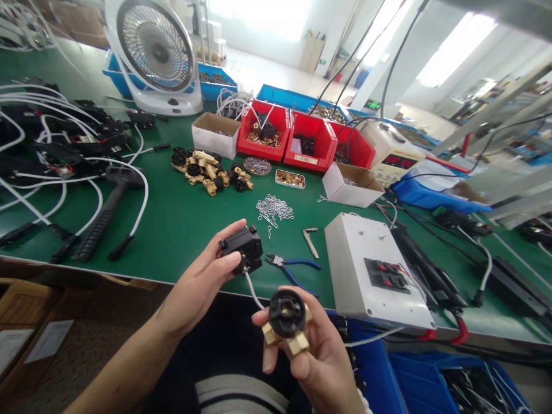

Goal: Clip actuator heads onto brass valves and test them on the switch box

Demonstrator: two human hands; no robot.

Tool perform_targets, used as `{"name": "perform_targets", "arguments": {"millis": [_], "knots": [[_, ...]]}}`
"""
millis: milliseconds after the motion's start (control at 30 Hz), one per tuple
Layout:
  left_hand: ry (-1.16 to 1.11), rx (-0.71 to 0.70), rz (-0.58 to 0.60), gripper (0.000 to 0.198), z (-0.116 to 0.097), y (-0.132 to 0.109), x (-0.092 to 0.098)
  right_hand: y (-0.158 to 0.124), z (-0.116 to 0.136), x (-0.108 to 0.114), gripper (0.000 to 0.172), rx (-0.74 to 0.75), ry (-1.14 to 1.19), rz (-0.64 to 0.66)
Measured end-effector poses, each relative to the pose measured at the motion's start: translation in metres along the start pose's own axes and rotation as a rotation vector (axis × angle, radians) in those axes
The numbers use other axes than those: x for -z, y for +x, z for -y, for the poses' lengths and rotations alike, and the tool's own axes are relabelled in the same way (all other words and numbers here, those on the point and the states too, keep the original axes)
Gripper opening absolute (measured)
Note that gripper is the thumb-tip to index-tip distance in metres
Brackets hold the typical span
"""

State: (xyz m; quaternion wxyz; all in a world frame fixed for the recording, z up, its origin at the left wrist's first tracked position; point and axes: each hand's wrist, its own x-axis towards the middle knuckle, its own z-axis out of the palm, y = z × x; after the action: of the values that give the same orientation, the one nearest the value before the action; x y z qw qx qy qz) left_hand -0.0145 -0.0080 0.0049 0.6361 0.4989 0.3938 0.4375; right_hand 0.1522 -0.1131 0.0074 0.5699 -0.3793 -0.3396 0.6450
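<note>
My left hand [202, 282] grips a small black plastic housing [242, 248] with a white cable running down from it, just over the front edge of the green bench [181, 224]. My right hand [310, 356] holds a brass fitting with a round black cap [287, 319], the cap facing me, below and to the right of the housing. The two parts are apart, a short gap between them. Blue-handled pliers [293, 267] lie on the bench just behind my hands.
A pile of brass and black fittings [211, 169], loose metal clips [273, 208], red parts bins [304, 138] and cardboard boxes [214, 133] lie farther back. A white switch box [371, 270] sits to the right, a fan [155, 49] at the back, cabled assemblies [56, 144] at left.
</note>
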Motion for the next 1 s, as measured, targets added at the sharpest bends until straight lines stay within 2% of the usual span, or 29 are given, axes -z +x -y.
{"name": "perform_targets", "arguments": {"millis": [67,167,233,367,500,567,667,767,867,933,1000], "knots": [[-0.276,0.05,-0.004,0.047,-0.005,-0.004,-0.004,0.001,-0.002,-0.003,0.062,-0.025,0.012,0.002],[-0.354,0.024,0.012,0.048,-0.008,-0.012,-0.011,0.0,-0.003,-0.008,0.054,-0.09,0.018,-0.019],[-0.233,-0.036,0.024,0.046,-0.008,-0.019,-0.014,0.0,-0.004,-0.011,0.05,-0.101,0.018,-0.033],[0.103,-0.191,0.057,0.042,-0.012,-0.034,-0.016,0.0,-0.004,-0.012,0.044,-0.024,0.035,-0.022],[0.314,-0.342,0.087,0.043,-0.022,-0.037,-0.017,-0.004,0.003,-0.016,0.05,-0.159,0.071,-0.053],[0.388,-0.411,0.1,0.043,-0.025,-0.035,-0.018,-0.006,0.007,-0.021,0.05,-0.188,0.106,-0.092],[0.442,-0.48,0.105,0.043,-0.025,-0.033,-0.019,-0.008,0.006,-0.031,0.051,-0.132,0.074,-0.215],[0.468,-0.469,0.103,0.044,-0.021,-0.034,-0.017,-0.007,0.003,-0.037,0.057,-0.084,-0.014,-0.297],[0.551,-0.46,0.103,0.058,-0.016,-0.036,-0.015,-0.001,0.006,-0.035,0.051,-0.086,0.003,-0.305],[0.674,-0.487,0.052,0.078,-0.014,-0.039,-0.016,0.003,0.01,-0.031,0.046,-0.063,0.019,-0.302],[0.807,-0.517,-0.011,0.085,-0.012,-0.042,-0.018,0.006,0.014,-0.027,0.044,-0.028,0.0,-0.288]]}}
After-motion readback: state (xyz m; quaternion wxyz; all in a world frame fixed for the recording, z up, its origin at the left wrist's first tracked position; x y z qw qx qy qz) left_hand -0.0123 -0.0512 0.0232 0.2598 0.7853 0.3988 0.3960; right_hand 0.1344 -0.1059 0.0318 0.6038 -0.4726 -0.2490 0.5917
